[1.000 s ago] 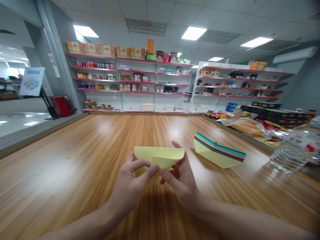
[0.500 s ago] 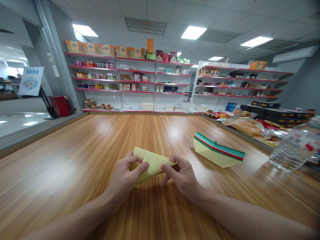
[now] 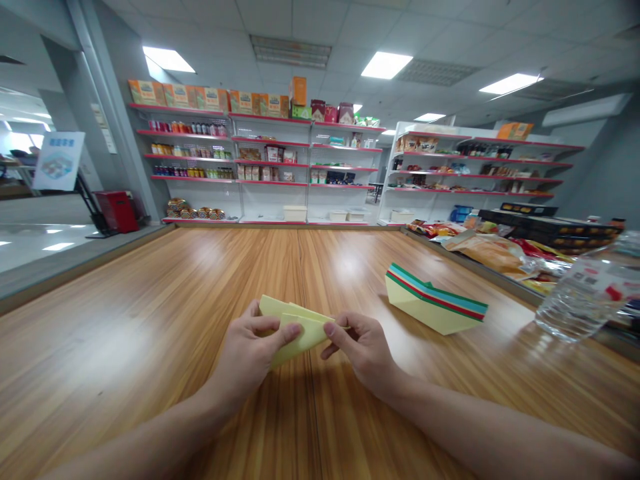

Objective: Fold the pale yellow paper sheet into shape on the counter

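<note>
A folded sheet of pale yellow paper [image 3: 303, 338] is held a little above the wooden table [image 3: 220, 267], between my two hands. My left hand [image 3: 253, 343] pinches its left side, thumb on the near face and fingers behind. At the right corner, my right hand [image 3: 360, 343] grips the paper between thumb and curled index finger. Layers of the fold stand slightly apart along the top edge. To the right, a folded paper boat [image 3: 435, 303] with green, blue, white and red stripes along its upper edge rests on the table.
A clear plastic bottle [image 3: 575, 297] stands at the right. Snack packets [image 3: 493, 253] and dark boxes [image 3: 550, 227] lie beyond the table's right edge. Stocked shelves [image 3: 273, 160] line the back, and a red bin [image 3: 116, 211] is at the left.
The yellow paper has turned slightly, and its near flap has shifted in my fingers. My right thumb sits a bit further in and higher. The paper boat stays put.
</note>
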### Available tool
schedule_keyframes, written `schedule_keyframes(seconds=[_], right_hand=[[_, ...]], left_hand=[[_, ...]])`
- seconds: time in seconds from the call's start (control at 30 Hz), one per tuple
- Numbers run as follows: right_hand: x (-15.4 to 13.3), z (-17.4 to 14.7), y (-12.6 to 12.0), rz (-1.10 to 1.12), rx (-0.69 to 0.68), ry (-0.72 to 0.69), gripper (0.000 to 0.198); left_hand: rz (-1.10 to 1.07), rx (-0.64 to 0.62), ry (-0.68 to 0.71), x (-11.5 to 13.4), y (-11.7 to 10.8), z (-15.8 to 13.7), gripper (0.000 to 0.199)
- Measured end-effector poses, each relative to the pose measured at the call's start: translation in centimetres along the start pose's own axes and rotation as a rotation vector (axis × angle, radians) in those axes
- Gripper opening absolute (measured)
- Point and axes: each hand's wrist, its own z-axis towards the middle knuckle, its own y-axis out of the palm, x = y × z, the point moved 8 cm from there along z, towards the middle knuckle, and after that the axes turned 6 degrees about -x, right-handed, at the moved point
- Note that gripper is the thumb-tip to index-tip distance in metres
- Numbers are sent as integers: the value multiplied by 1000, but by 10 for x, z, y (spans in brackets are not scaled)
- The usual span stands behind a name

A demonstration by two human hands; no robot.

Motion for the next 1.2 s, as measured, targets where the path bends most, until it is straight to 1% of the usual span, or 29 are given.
schedule_keyframes(seconds=[0.07, 0.1, 0.2, 0.23, 0.3, 0.37, 0.4, 0.47, 0.53, 0.63, 0.67, 0.77, 0.93, 1.2], right_hand=[[-1, 0, 0, 12, 4, -5, 26], [-2, 0, 0, 17, 7, -6, 25], [-2, 0, -2, 29, 8, -5, 25], [-1, 1, -3, 36, 6, -6, 25], [-1, 2, -4, 53, -8, -10, 25], [-1, 2, -4, 70, -22, -18, 24], [-1, 3, -4, 74, -27, -19, 24], [-1, 3, -4, 87, -29, -20, 23], [0, 5, -5, 130, -20, -17, 21], [5, 6, -7, 196, 4, 12, 39], [7, 7, -7, 199, 8, 33, 39], [13, 8, -6, 180, -21, 89, 25], [13, 8, -4, 209, -43, 76, 23], [14, 9, -5, 242, -54, 41, 24]], left_hand=[[5, 3, -6, -1, -1, 0, 27], [6, -15, -20, -2, -1, 1, 28], [5, -128, -107, -9, 4, 5, 35], [9, -164, -119, -10, 5, 6, 38], [11, -210, -88, -8, 7, 9, 40], [4, -223, -43, -6, 8, 11, 39], [-3, -225, -53, -7, 8, 11, 37], [-11, -229, -119, -15, 10, 10, 34], [-6, -224, -153, -19, 10, 9, 35], [33, -196, -90, -13, 9, 7, 38], [52, -180, -62, -10, 8, 7, 39], [94, -144, 17, -1, 6, 6, 39], [157, -115, 141, 9, 6, 2, 37], [192, -123, 190, 8, 7, -1, 35]])
